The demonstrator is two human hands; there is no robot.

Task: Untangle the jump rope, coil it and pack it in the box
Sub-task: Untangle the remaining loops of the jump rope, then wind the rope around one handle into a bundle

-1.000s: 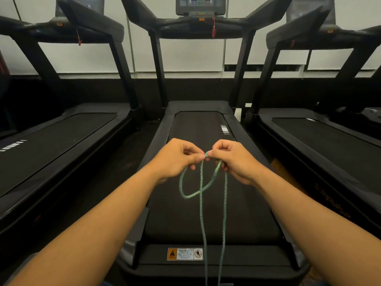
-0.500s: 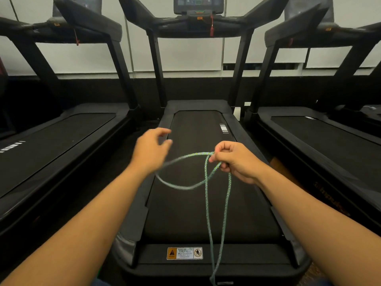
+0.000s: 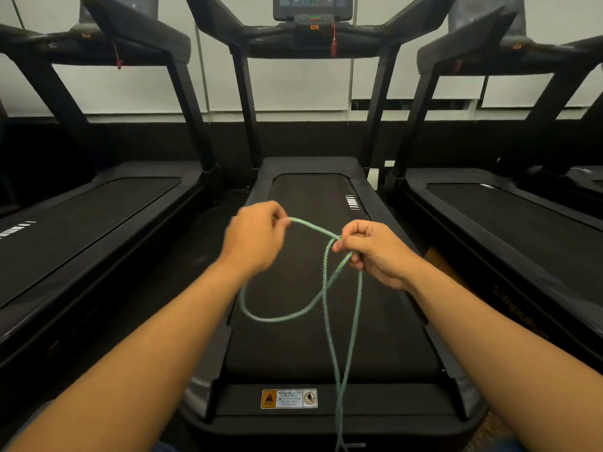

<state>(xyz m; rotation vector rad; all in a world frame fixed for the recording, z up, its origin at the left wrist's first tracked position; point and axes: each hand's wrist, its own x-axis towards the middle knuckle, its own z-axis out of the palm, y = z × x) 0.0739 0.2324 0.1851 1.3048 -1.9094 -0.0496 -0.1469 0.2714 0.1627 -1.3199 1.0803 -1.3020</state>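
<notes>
— Grips?
— Left hand pinches the rope; right hand is curled round its crossing strands.
— Rope?
— Pale green, braided. A span joins the hands, one loop sags beneath, two strands drop over the treadmill.

Warning sticker on treadmill rear: print too small to read.
</notes>
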